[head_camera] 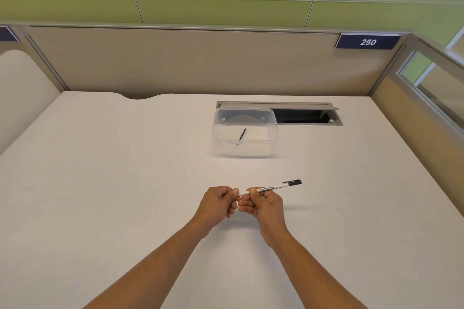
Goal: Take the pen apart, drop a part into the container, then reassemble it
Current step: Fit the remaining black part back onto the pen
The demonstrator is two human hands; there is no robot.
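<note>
Just above the near middle of the worktop (100,183), in your head view, your two hands meet around the pen (272,187). Your left hand (218,202) is closed on the pen's left end, which is hidden under its fingers; your right hand (263,204) is clamped on the white barrel, and the black clip end sticks out to the right, slightly raised. Whether your left hand also hides a loose part, you cannot tell from here.

Farther back, well apart from your hands, the clear container (244,133) stands in front of the cable hatch (308,115). A thin dark rod (242,134) lies inside it, probably the pen's refill.

By that reading, the taking apart and the drop are done. Left to you: fetch the rod back and close the pen up.
</note>
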